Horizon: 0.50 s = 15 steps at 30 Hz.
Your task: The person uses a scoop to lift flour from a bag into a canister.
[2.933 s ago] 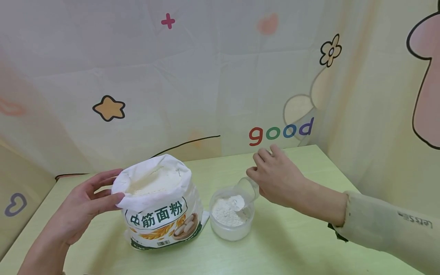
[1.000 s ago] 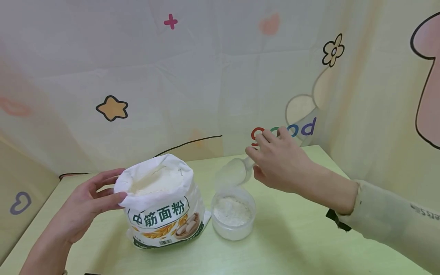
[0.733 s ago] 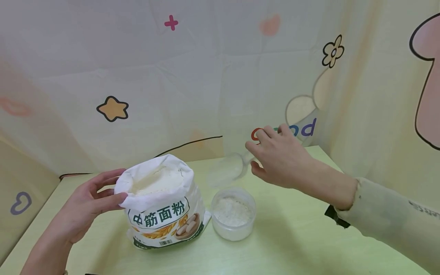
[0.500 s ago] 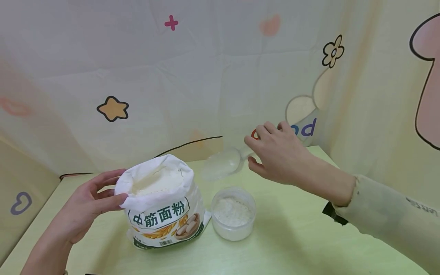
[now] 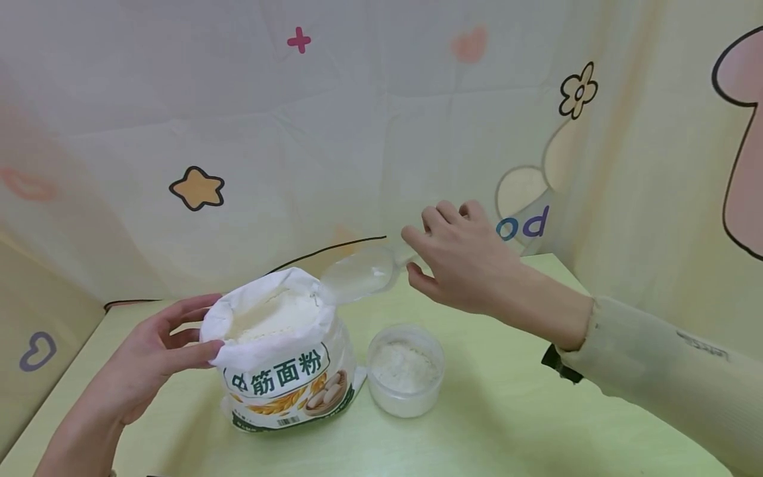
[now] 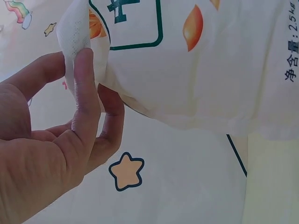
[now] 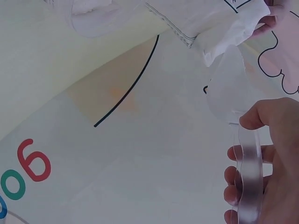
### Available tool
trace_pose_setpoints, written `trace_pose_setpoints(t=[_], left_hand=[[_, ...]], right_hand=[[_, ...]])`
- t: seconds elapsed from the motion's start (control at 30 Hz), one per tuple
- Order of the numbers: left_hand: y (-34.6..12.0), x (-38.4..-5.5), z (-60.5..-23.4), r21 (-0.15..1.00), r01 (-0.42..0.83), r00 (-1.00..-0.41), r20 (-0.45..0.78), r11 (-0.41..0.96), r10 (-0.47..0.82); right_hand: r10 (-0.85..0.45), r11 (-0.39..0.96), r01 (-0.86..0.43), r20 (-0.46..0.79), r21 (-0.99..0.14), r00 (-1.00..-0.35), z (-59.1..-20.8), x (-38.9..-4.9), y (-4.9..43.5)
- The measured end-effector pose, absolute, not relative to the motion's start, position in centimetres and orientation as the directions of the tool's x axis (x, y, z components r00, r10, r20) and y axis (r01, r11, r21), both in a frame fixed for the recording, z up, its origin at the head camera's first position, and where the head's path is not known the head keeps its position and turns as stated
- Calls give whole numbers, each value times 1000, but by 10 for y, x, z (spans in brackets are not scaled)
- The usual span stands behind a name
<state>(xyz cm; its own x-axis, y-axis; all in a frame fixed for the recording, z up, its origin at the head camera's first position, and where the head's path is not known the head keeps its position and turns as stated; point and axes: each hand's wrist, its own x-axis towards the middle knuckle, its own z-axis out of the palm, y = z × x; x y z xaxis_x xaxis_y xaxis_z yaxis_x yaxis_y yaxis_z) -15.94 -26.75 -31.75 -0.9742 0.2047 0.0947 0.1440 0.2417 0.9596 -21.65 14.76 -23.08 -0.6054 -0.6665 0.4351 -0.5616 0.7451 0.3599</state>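
Observation:
A white flour bag [image 5: 277,371] stands with its top rolled back, flour [image 5: 271,315] showing inside. My left hand [image 5: 152,348] pinches the folded rim at its left side; in the left wrist view the thumb and fingers [image 6: 84,93] lie on both faces of the fold. My right hand [image 5: 465,258] grips the handle of a clear plastic scoop [image 5: 360,273], fingers curled round it in the right wrist view. The scoop's tip overlaps the bag's right rim in the head view. Right of the bag sits a clear round tub [image 5: 405,401] with flour in it.
A pale green table [image 5: 507,411] carries the bag and tub. Behind it hangs a printed cloth backdrop [image 5: 357,132], close to the table's back edge. A black strap [image 5: 560,364] shows at the right sleeve.
The scoop has come up out of the tub and travelled left to the bag's rim, carried by my right hand. My left hand stays on the rim.

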Motion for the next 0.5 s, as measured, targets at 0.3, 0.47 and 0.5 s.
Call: trace_pose_setpoints(t=[0.3, 0.47, 0.5], left_hand=[[-267, -158, -315, 947, 140, -973, 78, 289, 218], [-267, -157, -314, 944, 141, -973, 77, 298, 218], [-268, -156, -314, 943, 142, -973, 78, 299, 218]], right_hand=[[-737, 674, -605, 443, 423, -510, -229, -221, 127], [-781, 625, -590, 425, 512, -458, -223, -224, 112], [-789, 615, -583, 418, 531, -451, -221, -224, 109]])
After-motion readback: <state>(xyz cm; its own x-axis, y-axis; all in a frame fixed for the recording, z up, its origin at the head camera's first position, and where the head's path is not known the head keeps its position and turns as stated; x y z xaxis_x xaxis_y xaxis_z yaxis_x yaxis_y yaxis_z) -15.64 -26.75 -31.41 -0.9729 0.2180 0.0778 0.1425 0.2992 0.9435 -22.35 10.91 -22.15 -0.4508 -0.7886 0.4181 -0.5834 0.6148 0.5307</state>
